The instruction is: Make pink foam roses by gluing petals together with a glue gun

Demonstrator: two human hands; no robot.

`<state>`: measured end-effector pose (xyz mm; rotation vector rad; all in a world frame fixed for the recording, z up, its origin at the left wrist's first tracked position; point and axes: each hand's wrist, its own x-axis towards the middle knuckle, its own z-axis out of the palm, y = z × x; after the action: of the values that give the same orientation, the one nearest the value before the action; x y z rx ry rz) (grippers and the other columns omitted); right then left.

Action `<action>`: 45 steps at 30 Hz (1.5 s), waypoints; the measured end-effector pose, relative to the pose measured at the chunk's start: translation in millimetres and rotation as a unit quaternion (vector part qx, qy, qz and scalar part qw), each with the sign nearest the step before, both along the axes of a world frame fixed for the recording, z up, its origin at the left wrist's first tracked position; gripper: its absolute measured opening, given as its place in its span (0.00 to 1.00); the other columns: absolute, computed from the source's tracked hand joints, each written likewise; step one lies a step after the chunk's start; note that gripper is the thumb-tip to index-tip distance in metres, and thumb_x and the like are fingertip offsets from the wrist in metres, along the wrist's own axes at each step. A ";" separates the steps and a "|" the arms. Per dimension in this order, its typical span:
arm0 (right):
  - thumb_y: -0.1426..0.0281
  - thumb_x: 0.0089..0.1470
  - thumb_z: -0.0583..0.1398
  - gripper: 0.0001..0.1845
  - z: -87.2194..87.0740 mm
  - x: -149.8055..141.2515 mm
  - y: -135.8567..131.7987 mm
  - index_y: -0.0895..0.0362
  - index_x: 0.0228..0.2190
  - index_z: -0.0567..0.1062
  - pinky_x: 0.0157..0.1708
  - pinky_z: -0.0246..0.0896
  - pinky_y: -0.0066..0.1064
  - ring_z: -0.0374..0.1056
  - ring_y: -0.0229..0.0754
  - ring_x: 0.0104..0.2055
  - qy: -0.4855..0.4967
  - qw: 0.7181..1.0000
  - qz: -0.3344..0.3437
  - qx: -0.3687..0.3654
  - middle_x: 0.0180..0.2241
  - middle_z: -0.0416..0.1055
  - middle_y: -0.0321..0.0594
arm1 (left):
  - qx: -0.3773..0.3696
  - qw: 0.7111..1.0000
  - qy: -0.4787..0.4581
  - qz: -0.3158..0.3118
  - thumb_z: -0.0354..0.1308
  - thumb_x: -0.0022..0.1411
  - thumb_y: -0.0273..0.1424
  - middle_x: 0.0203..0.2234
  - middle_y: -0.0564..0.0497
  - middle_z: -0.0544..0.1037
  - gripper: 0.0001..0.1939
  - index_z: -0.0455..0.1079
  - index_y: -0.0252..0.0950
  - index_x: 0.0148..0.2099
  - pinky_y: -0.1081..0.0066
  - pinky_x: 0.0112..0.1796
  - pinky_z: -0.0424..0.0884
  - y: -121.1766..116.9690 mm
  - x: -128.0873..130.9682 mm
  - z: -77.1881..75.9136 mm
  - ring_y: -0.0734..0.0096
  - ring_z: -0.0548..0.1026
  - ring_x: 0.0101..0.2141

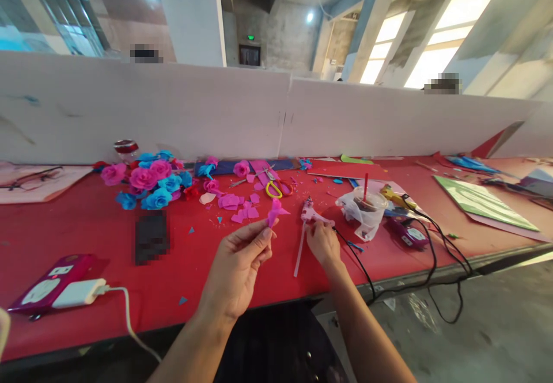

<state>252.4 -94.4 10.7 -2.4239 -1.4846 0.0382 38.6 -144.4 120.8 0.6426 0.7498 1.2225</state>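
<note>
Between thumb and fingers, my left hand (239, 265) pinches a small pink paper flower (275, 212), held upright above the red table (190, 282). To the right, my right hand (324, 242) is wrapped round the handle of a pink hot glue gun (309, 212). A pale glue stick (299, 250) sticks out of the gun toward me. Loose pink paper petals (244, 212) lie just beyond my left hand. Scissors with yellow handles (273, 189) rest behind them, beside a pink paper strip (262, 171).
Blue and pink paper roses (144, 178) are heaped at the left, with a dark phone-shaped object (151, 238) before them. A bagged cup with straw (366, 203), a yellow glue gun (395, 197), a purple power strip (406, 233) and black cables are at right. A white partition (207, 115) stands behind.
</note>
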 end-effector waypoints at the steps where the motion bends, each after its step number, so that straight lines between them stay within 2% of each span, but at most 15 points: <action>1: 0.61 0.59 0.50 0.21 -0.3 -1.5 2.7 0.64 0.41 0.73 0.39 0.64 0.36 0.71 0.52 0.43 0.002 1.000 -0.016 0.000 0.42 0.72 0.58 | 0.022 0.999 0.030 0.015 0.70 0.42 0.28 0.20 0.51 0.76 0.10 0.78 0.34 0.32 0.82 0.21 0.64 -0.1 0.1 -2.9 0.82 0.69 0.22; 3: 0.59 0.61 0.47 0.25 0.5 -4.3 9.8 0.66 0.42 0.72 0.38 0.65 0.39 0.72 0.54 0.43 0.006 0.999 -0.036 0.005 0.42 0.72 0.60 | 0.074 0.990 0.107 0.047 0.68 0.46 0.29 0.20 0.52 0.76 0.09 0.78 0.34 0.33 0.82 0.20 0.64 -0.1 -1.9 -12.7 0.80 0.70 0.21; 6: 0.56 0.60 0.46 0.29 1.7 -7.9 22.0 0.67 0.44 0.71 0.39 0.65 0.44 0.71 0.57 0.44 0.012 0.999 -0.052 0.003 0.42 0.71 0.62 | 0.121 0.964 0.220 0.087 0.65 0.51 0.32 0.27 0.50 0.78 0.10 0.78 0.36 0.37 0.77 0.23 0.70 -0.9 -9.6 -30.8 0.75 0.75 0.24; 11: 0.57 0.52 0.55 0.27 0.6 -8.6 34.3 0.67 0.44 0.72 0.39 0.65 0.47 0.71 0.61 0.44 0.050 0.996 -0.075 -0.020 0.42 0.72 0.63 | 0.137 0.936 0.303 0.118 0.63 0.53 0.34 0.32 0.51 0.78 0.11 0.78 0.38 0.40 0.73 0.31 0.75 -4.2 -22.2 -52.4 0.72 0.77 0.29; 14: 0.59 0.54 0.53 0.25 -0.6 -4.1 33.5 0.65 0.45 0.73 0.40 0.65 0.44 0.71 0.58 0.44 0.071 0.994 -0.080 -0.021 0.43 0.73 0.61 | 0.105 0.949 0.271 0.120 0.64 0.52 0.32 0.30 0.51 0.78 0.10 0.78 0.37 0.39 0.75 0.34 0.74 -4.3 -25.3 -60.0 0.76 0.76 0.28; 17: 0.60 0.57 0.49 0.24 0.2 2.5 24.9 0.61 0.47 0.72 0.39 0.65 0.41 0.72 0.55 0.44 0.077 0.994 -0.080 -0.017 0.42 0.74 0.57 | -0.003 0.983 0.161 0.088 0.67 0.47 0.29 0.25 0.52 0.78 0.11 0.77 0.35 0.36 0.77 0.31 0.72 -2.9 -27.4 -64.3 0.79 0.73 0.25; 20: 0.59 0.56 0.51 0.22 4.6 13.3 12.0 0.57 0.45 0.74 0.38 0.65 0.41 0.72 0.54 0.42 0.064 0.995 -0.071 -0.020 0.40 0.75 0.53 | -0.101 0.993 0.040 0.050 0.69 0.43 0.26 0.24 0.52 0.78 0.10 0.76 0.33 0.32 0.72 0.36 0.74 -1.5 -31.1 -67.3 0.76 0.76 0.27; 24: 0.69 0.54 0.53 0.18 14.3 36.7 7.7 0.57 0.46 0.73 0.47 0.59 0.40 0.65 0.53 0.51 -0.056 0.997 0.049 0.012 0.46 0.71 0.51 | -0.112 0.992 0.040 0.043 0.69 0.44 0.26 0.27 0.51 0.79 0.11 0.76 0.33 0.34 0.71 0.39 0.74 -0.3 -35.4 -73.9 0.74 0.78 0.30; 27: 0.77 0.46 0.56 0.26 18.8 52.9 19.6 0.60 0.50 0.69 0.49 0.56 0.40 0.63 0.53 0.52 -0.112 0.980 0.158 -0.039 0.50 0.67 0.53 | -0.108 0.988 0.101 0.041 0.69 0.44 0.29 0.27 0.51 0.80 0.14 0.76 0.33 0.37 0.73 0.35 0.73 -2.3 -34.5 -78.4 0.74 0.78 0.28; 32: 0.78 0.45 0.57 0.26 9.5 60.9 41.5 0.63 0.49 0.69 0.43 0.59 0.35 0.67 0.49 0.45 -0.089 0.973 0.201 -0.068 0.50 0.65 0.55 | -0.024 0.977 0.197 0.081 0.67 0.48 0.33 0.24 0.48 0.79 0.17 0.76 0.33 0.41 0.79 0.20 0.62 -7.9 -30.9 -87.0 0.76 0.75 0.24; 36: 0.75 0.45 0.58 0.21 0.6 63.3 39.6 0.65 0.45 0.70 0.44 0.60 0.36 0.66 0.51 0.46 -0.075 0.979 0.186 -0.034 0.50 0.64 0.58 | 0.072 0.943 0.286 0.152 0.63 0.53 0.35 0.29 0.48 0.79 0.12 0.77 0.35 0.40 0.75 0.24 0.67 -8.9 -33.8 -91.5 0.75 0.74 0.24; 39: 0.72 0.46 0.59 0.16 3.3 61.6 21.6 0.63 0.40 0.71 0.39 0.61 0.37 0.67 0.50 0.40 0.061 0.976 0.168 0.124 0.41 0.70 0.54 | 0.145 0.900 0.368 0.184 0.60 0.56 0.34 0.33 0.48 0.78 0.09 0.77 0.37 0.39 0.72 0.31 0.71 -7.9 -37.9 -92.5 0.71 0.77 0.29; 41: 0.66 0.49 0.59 0.11 10.7 53.7 0.1 0.60 0.33 0.71 0.32 0.61 0.34 0.67 0.45 0.31 0.181 0.947 0.168 0.205 0.29 0.70 0.45 | 0.201 0.853 0.430 0.216 0.59 0.57 0.33 0.33 0.48 0.78 0.09 0.77 0.39 0.39 0.70 0.36 0.71 -6.8 -39.5 -93.9 0.70 0.77 0.31; 43: 0.60 0.55 0.54 0.14 21.5 39.0 -27.5 0.58 0.30 0.70 0.22 0.57 0.29 0.61 0.38 0.21 0.234 0.934 0.179 0.202 0.19 0.64 0.36 | 0.243 0.808 0.481 0.240 0.58 0.58 0.32 0.34 0.48 0.78 0.09 0.77 0.40 0.40 0.69 0.39 0.71 -5.5 -39.2 -96.0 0.69 0.77 0.33; 45: 0.59 0.57 0.54 0.14 33.1 19.5 -56.5 0.58 0.35 0.70 0.18 0.52 0.27 0.57 0.35 0.18 0.397 0.870 0.215 0.200 0.18 0.61 0.31 | 0.262 0.782 0.511 0.243 0.58 0.58 0.31 0.34 0.48 0.78 0.09 0.77 0.41 0.41 0.69 0.39 0.71 -4.4 -37.1 -97.9 0.70 0.76 0.32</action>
<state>271.9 -150.9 43.8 -1.4212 -1.3875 0.6642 1.5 -148.8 23.0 1.7323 1.5650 1.5412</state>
